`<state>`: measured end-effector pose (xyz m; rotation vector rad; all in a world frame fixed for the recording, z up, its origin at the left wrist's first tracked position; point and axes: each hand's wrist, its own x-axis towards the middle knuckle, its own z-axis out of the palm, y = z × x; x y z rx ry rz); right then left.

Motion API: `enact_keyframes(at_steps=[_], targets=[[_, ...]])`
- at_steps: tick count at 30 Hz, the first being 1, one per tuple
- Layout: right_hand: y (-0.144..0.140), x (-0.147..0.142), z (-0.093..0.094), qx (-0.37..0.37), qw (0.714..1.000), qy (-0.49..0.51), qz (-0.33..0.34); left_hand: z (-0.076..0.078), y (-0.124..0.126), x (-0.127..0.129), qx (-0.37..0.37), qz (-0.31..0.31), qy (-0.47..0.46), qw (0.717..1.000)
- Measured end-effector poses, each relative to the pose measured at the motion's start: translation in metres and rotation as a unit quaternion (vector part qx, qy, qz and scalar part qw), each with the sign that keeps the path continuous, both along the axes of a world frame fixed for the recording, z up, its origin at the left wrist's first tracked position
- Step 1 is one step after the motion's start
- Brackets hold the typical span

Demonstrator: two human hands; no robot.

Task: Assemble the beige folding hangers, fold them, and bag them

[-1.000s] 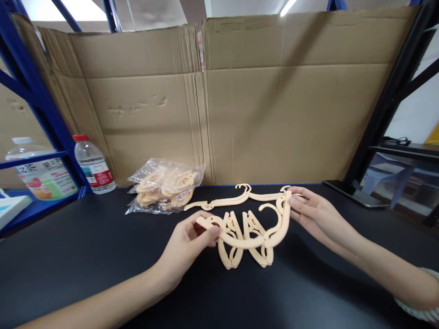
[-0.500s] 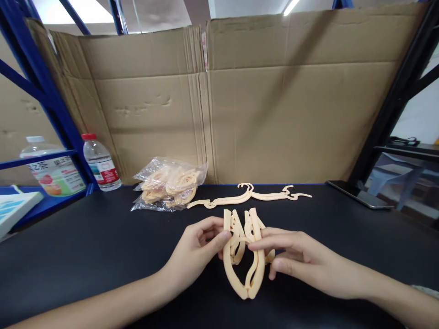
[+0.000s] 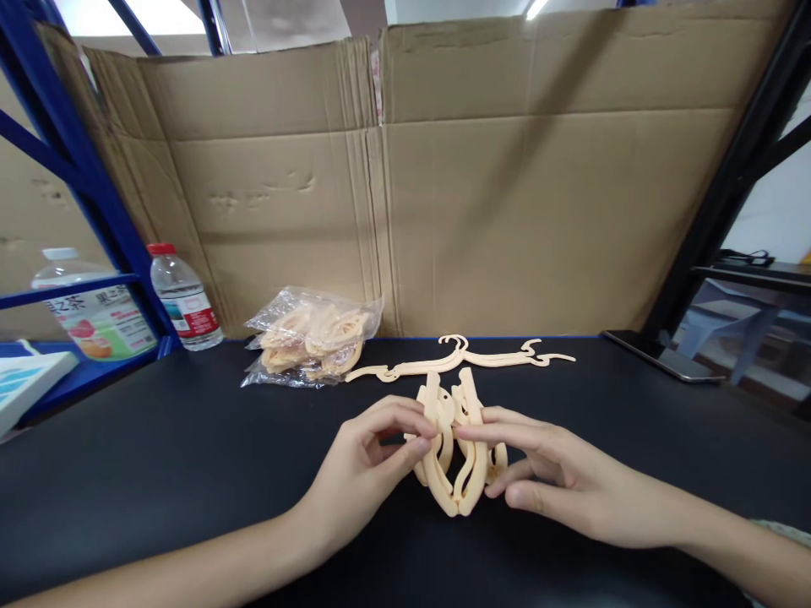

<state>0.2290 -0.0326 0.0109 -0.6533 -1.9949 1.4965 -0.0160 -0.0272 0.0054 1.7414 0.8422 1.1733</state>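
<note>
Here, on a black counter, going left to right: at far left a large drink bottle sits on a blue shelf, with a small red-capped water bottle beside it. Farther right lies a clear plastic bag of cream plastic pieces. The left hand comes in from the near left, its fingers pinched on a folded cream plastic hanger at the middle of the counter. The right hand clamps the hanger's other side. Beyond them lies an unfolded hanger, flat before a cardboard wall, and at far right a dark phone
</note>
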Motion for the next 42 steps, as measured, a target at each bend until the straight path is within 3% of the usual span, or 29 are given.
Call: enact_keyframes(at_steps=[5,9,15,21,26,32,36,42], targets=[[-0.001,0.001,0.005,0.058,0.998,-0.029,-0.007,-0.003,0.005,-0.003,0.012,0.040,-0.001,0.999],[-0.002,0.002,0.009,0.098,0.994,-0.051,-0.004,-0.003,0.003,-0.002,0.004,0.017,0.008,1.000],[-0.003,0.006,0.008,0.087,0.993,-0.074,0.004,-0.002,-0.002,0.000,-0.008,-0.034,0.022,0.999],[0.006,0.007,0.007,0.046,0.999,-0.016,0.006,-0.001,-0.006,-0.004,0.053,-0.065,0.098,0.992],[0.030,0.022,0.007,0.073,0.987,-0.032,-0.140,-0.005,-0.006,-0.009,0.164,-0.053,0.264,0.949],[0.051,0.037,-0.001,0.187,0.930,-0.173,-0.264,-0.006,-0.006,-0.009,0.196,-0.093,0.334,0.917],[0.047,0.036,-0.005,0.212,0.908,-0.266,-0.246,-0.005,-0.006,-0.009,0.203,-0.090,0.355,0.908],[0.035,0.045,0.006,0.220,0.893,-0.358,-0.164,-0.005,-0.007,-0.010,0.220,-0.089,0.372,0.898]])
